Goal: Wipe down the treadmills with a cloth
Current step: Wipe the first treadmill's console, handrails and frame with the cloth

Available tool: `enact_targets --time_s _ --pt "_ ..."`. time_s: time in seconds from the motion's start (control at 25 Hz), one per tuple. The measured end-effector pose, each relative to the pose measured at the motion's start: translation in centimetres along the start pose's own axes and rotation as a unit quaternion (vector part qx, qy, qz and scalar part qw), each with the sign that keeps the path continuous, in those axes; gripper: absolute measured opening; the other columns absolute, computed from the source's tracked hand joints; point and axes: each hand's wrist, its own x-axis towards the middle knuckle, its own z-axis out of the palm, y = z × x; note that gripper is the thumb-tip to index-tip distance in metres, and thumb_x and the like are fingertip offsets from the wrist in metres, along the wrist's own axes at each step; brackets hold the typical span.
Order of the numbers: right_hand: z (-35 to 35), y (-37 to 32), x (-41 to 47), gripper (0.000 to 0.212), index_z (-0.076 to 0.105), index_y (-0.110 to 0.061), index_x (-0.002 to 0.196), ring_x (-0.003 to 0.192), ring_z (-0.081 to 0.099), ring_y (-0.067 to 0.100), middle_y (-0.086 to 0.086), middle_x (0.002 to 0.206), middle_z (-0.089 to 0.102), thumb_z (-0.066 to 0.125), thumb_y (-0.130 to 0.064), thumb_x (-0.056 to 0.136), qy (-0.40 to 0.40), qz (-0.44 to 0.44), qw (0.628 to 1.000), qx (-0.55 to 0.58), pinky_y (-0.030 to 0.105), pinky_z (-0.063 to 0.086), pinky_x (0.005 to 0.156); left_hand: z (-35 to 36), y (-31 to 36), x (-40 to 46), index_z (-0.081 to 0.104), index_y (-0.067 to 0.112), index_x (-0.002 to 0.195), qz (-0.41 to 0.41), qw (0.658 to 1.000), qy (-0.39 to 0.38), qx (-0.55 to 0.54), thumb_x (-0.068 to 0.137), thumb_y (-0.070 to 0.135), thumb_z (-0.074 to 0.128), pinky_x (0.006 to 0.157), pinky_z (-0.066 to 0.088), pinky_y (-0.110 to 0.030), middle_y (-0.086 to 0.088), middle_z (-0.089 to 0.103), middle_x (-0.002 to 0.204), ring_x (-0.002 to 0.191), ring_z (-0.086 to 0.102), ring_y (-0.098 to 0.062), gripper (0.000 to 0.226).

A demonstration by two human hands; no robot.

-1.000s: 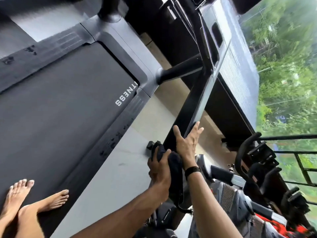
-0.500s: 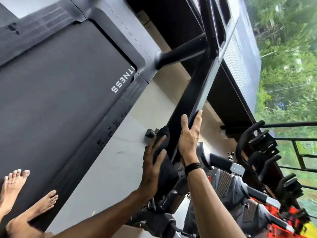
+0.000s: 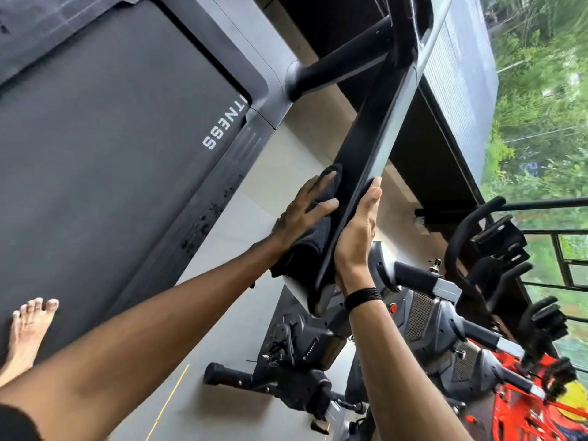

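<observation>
our left hand point(image 3: 302, 211) presses the dark cloth point(image 3: 313, 237) flat-fingered against the treadmill handrail point(image 3: 366, 173); our right hand point(image 3: 358, 237) braces it, fingers straight.

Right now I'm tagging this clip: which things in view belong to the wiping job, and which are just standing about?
In the job:
dark cloth, pressed by the left hand
treadmill handrail, with the right hand against it
treadmill belt

Standing about:
exercise bikes
window railing

An exercise bike point(image 3: 423, 332) stands on the tiled floor point(image 3: 222, 313); beyond it, a metal railing point(image 3: 560, 249) fronts green trees point(image 3: 541, 122).
</observation>
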Motion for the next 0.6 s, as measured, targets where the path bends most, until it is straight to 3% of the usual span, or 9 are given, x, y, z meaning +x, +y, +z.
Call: enact_targets --time_s 0.08,0.16,0.24,0.32,0.4,0.48,0.6 --pt "0.0 -0.3 -0.3 0.074 0.015 -0.02 0.159 0.153 0.004 0.005 -0.008 0.166 0.011 0.016 -0.06 0.096 -0.002 -0.005 1.0 -0.013 0.039 0.004 0.127 -0.5 -1.0 0.4 0.033 0.042 0.15 -0.091 0.996 -0.017 -0.019 0.085 0.063 0.058 0.122 0.023 -0.042 0.015 0.035 0.155 0.141 0.034 -0.001 0.073" --pt "0.0 -0.7 -0.3 0.071 0.014 -0.021 0.159 0.153 0.003 0.006 -0.009 0.167 0.01 0.016 -0.057 0.098 -0.004 -0.001 1.0 -0.025 0.04 0.004 0.127 -0.8 -1.0 -0.8 0.031 0.054 0.145 -0.164 0.986 -0.001 0.038 0.068 0.088 0.045 0.118 0.025 -0.044 0.003 0.045 0.151 0.139 0.041 -0.025 0.086" --pt "0.0 -1.0 -0.4 0.07 0.014 -0.021 0.159 0.153 0.003 0.006 -0.009 0.167 0.01 0.016 -0.057 0.099 -0.002 0.004 0.999 -0.033 0.04 0.004 0.127 -0.4 -0.6 -2.5 0.029 0.054 0.146 -0.248 0.965 0.034 0.08 0.061 0.092 0.03 0.114 0.03 -0.044 -0.008 0.047 0.148 0.134 0.044 -0.035 0.092" --pt "0.1 -0.8 -0.5 0.071 0.014 -0.021 0.159 0.153 0.004 0.005 -0.009 0.166 0.011 0.016 -0.057 0.098 -0.002 0.006 0.999 -0.033 0.04 0.005 0.127 0.3 -0.1 -5.4 0.03 0.053 0.146 -0.214 0.974 0.051 0.052 0.063 0.09 0.027 0.114 0.033 -0.045 -0.006 0.046 0.15 0.135 0.045 -0.03 0.091" --pt "0.1 -0.9 -0.7 0.071 0.016 -0.022 0.159 0.152 0.006 0.002 -0.01 0.166 0.012 0.017 -0.059 0.098 -0.003 0.011 1.0 -0.019 0.039 0.006 0.127 1.5 0.1 -8.1 0.032 0.056 0.144 -0.075 0.994 0.081 0.004 0.08 0.076 0.033 0.117 0.031 -0.046 0.003 0.042 0.153 0.141 0.039 -0.016 0.067" --pt "0.0 -1.1 -1.0 0.071 0.018 -0.022 0.159 0.152 0.007 0.001 -0.01 0.166 0.012 0.017 -0.058 0.098 0.0 0.007 1.0 -0.018 0.038 0.006 0.127 1.9 0.5 -8.5 0.031 0.054 0.146 0.016 0.996 0.081 0.034 0.094 0.06 0.034 0.12 0.026 -0.049 0.011 0.031 0.159 0.148 0.024 -0.011 0.052" --pt "-0.2 -1.3 -1.2 0.07 0.018 -0.024 0.159 0.152 0.006 0.001 -0.011 0.166 0.013 0.015 -0.058 0.098 0.001 0.02 1.0 -0.021 0.039 0.005 0.127 1.2 1.6 -5.7 0.024 0.054 0.149 0.027 0.996 0.017 0.078 0.096 0.055 0.033 0.119 0.022 -0.056 0.017 0.017 0.163 0.152 0.01 -0.014 0.054"
